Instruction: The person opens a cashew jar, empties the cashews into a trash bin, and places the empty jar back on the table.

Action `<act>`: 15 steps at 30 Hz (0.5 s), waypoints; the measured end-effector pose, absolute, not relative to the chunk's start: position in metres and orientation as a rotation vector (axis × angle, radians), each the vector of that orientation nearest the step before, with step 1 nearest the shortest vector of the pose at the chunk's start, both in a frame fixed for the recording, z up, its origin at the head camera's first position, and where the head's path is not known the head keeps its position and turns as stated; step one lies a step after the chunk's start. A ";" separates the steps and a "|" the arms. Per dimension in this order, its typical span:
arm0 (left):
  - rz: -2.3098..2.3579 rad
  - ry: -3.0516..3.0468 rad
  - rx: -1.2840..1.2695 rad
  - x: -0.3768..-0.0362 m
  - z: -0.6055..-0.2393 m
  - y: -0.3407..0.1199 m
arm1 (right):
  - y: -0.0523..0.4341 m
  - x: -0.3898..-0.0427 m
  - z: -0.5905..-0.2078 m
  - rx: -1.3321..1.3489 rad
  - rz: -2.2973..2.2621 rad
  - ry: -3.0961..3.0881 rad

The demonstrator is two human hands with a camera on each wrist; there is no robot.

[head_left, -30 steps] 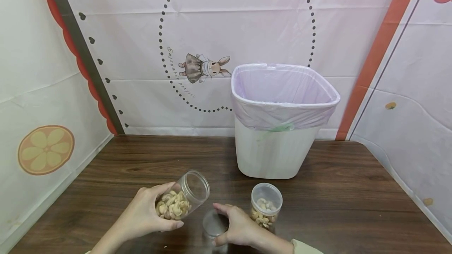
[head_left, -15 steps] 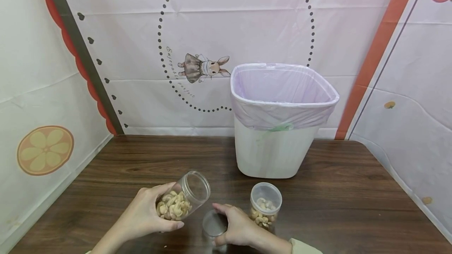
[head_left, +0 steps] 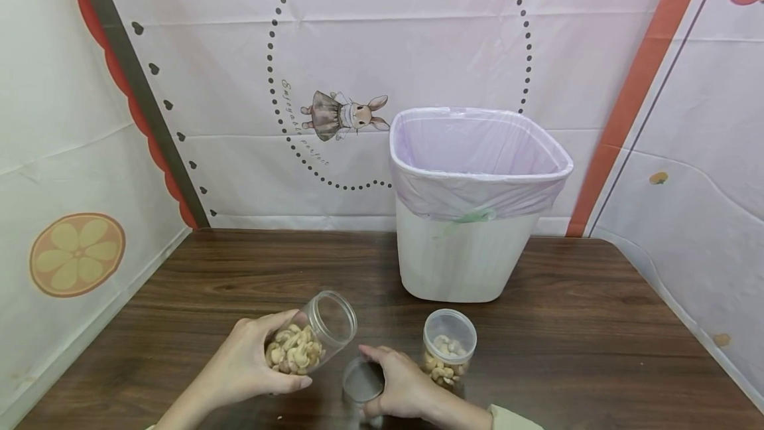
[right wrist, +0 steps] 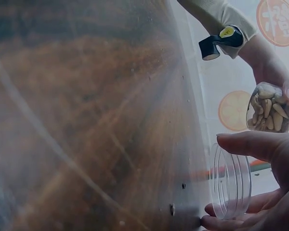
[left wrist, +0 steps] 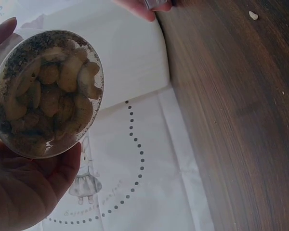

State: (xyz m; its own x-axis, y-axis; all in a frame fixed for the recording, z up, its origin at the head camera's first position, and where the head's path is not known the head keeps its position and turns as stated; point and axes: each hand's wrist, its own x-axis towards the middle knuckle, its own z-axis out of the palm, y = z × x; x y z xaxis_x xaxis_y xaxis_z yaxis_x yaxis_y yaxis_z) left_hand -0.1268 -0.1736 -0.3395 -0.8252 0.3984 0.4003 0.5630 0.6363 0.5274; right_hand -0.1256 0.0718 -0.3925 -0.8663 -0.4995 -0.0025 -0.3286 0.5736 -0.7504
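Head view: biggest thing is the printed fabric backdrop (head_left: 334, 52) filling the upper part of the frame, then the dark wood-grain table (head_left: 251, 271) across the bottom, then a white trash bin (head_left: 459, 257) with a purplish liner right of centre. Down low, the left hand (head_left: 241, 363) has its thumb and fingers wrapped round a clear jar (head_left: 334, 347), held tilted with its uncapped mouth toward the upper right. A second clear jar (head_left: 450, 350) stands upright at lower right, just beyond the right hand (head_left: 402, 383); its frosty top looks like a lid to me. That right hand has the clear screw lid (right wrist: 231, 185) pinched between thumb and fingertips, thumb on one side of the rim, fingers on the other, near the tilted jar but apart from it. Can't tell if it touches the table. Inside the tilted jar, cashews (head_left: 294, 349) sit heaped toward the base. So I'd call the step in hand holding jar and lid apart; imo any next move calls for keeping that mouth tipped up so nothing spills. Smallest of all, a pale nut crumb (left wrist: 253, 15) lies upper right in the left wrist view.
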 end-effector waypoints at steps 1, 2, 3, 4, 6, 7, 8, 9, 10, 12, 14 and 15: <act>-0.966 -2.613 -0.782 -0.127 -0.340 -0.174 | 0.072 -0.126 -0.392 -0.694 -1.165 2.592; -0.967 -2.614 -0.782 -0.127 -0.340 -0.174 | 0.072 -0.126 -0.392 -0.697 -1.160 2.594; -0.969 -2.616 -0.784 -0.127 -0.340 -0.174 | 0.072 -0.126 -0.392 -0.701 -1.156 2.594; -0.970 -2.617 -0.784 -0.127 -0.340 -0.174 | 0.072 -0.126 -0.392 -0.703 -1.155 2.592; -0.976 -2.616 -0.785 -0.126 -0.340 -0.174 | 0.072 -0.127 -0.392 -0.705 -1.151 2.592; -0.976 -2.615 -0.785 -0.126 -0.340 -0.173 | 0.072 -0.127 -0.392 -0.708 -1.148 2.594; -0.978 -2.614 -0.786 -0.126 -0.340 -0.173 | 0.072 -0.127 -0.392 -0.711 -1.147 2.595; -0.976 -2.613 -0.787 -0.126 -0.340 -0.173 | 0.072 -0.127 -0.392 -0.714 -1.147 2.597; -0.965 -2.613 -0.780 -0.126 -0.340 -0.173 | 0.072 -0.127 -0.392 -0.717 -1.146 2.599; -0.956 -2.611 -0.781 -0.126 -0.340 -0.173 | 0.072 -0.127 -0.393 -0.723 -1.142 2.606; -0.947 -2.607 -0.785 -0.125 -0.340 -0.173 | 0.072 -0.128 -0.393 -0.727 -1.136 2.614; -0.946 -2.607 -0.788 -0.125 -0.340 -0.173 | 0.072 -0.128 -0.394 -0.726 -1.135 2.614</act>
